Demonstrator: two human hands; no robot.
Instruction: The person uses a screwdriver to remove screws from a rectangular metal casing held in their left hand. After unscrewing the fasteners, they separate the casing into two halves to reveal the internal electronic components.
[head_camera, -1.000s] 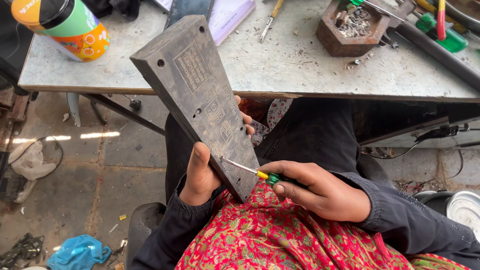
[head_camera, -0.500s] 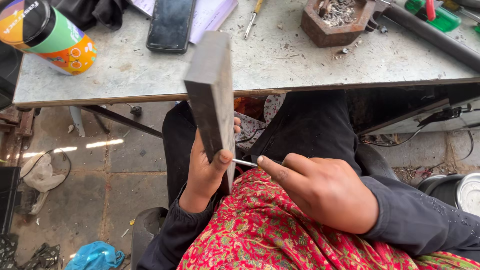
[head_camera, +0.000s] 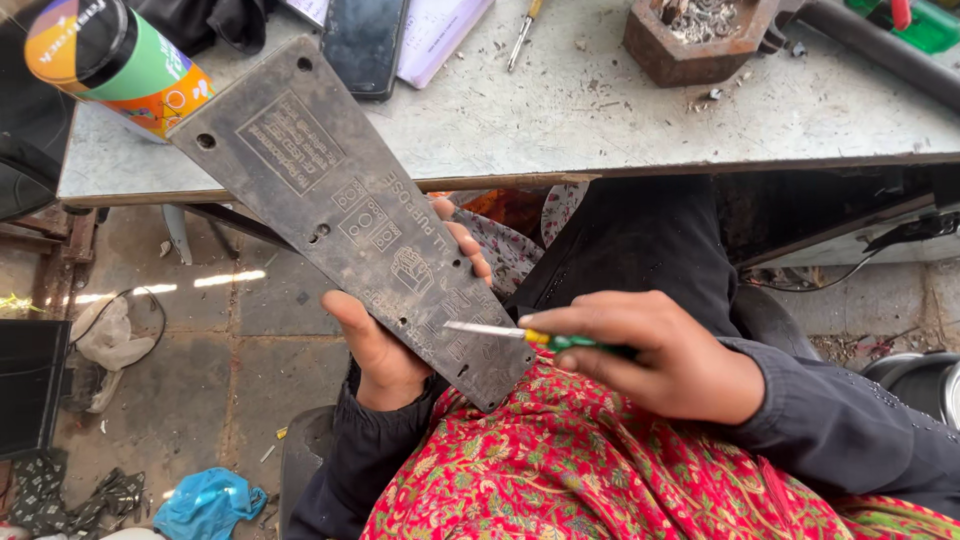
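My left hand (head_camera: 385, 345) grips a long dark grey plastic panel (head_camera: 340, 200) by its lower end, flat embossed face turned up toward me, its upper end reaching over the table edge. My right hand (head_camera: 660, 355) holds a small screwdriver (head_camera: 520, 335) with a yellow and green handle; its metal tip lies against the panel's lower part. Both hands are over my lap, which is covered in red patterned cloth (head_camera: 600, 470).
A grey worktable (head_camera: 560, 110) carries a colourful can (head_camera: 115, 65), a black phone (head_camera: 365, 40), papers, another screwdriver (head_camera: 520, 35) and a brown hexagonal box of small parts (head_camera: 695, 35). On the floor at left lie a blue bag (head_camera: 205, 500) and rags.
The panel has turned from edge-on to flat, face toward me. My right hand has shifted right, so the screwdriver's handle shows again.
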